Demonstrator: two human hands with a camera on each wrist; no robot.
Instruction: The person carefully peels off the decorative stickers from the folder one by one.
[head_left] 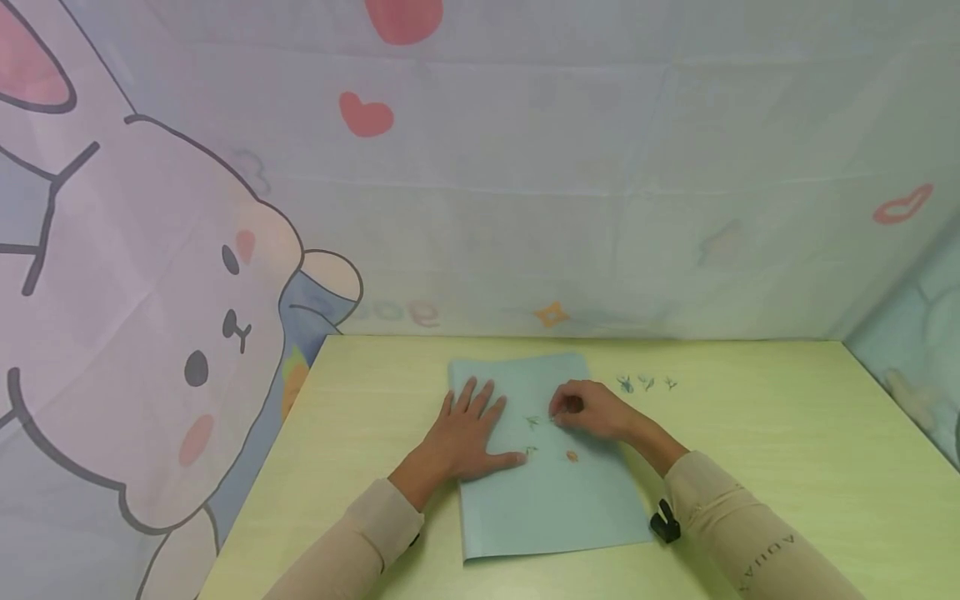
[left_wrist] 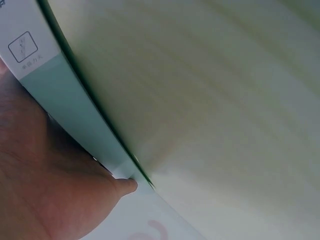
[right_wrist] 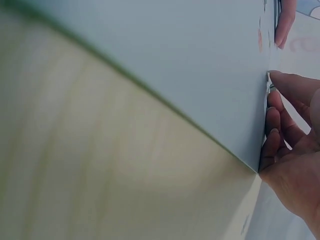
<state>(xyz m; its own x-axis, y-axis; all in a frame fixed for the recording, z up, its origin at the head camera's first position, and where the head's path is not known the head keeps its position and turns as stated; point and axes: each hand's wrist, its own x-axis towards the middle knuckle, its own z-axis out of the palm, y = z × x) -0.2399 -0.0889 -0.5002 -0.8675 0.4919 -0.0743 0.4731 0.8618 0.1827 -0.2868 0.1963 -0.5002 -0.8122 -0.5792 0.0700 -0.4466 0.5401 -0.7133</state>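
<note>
A pale blue-green folder (head_left: 555, 517) lies on the table, with a printed label on its spine (left_wrist: 80, 90) in the left wrist view. My left hand (head_left: 468, 437) rests flat on its left part, fingers spread. Two small green sprig stickers (head_left: 532, 422) and an orange sticker (head_left: 572, 457) are on the cover; the left thumb reaches the lower sprig. Above the right part of the cover, my right hand (head_left: 592, 408) pinches a small clear piece with a dark green mark (right_wrist: 270, 86) between thumb and forefinger, low against the surface. Its other fingers are curled, and its print is mostly hidden.
On the table to the right of the folder lie several small bluish plant-like pieces (head_left: 647, 383) in a row. A printed cloth (head_left: 525, 192) with hearts and a rabbit hangs behind and left of the yellow-green table (head_left: 787, 442).
</note>
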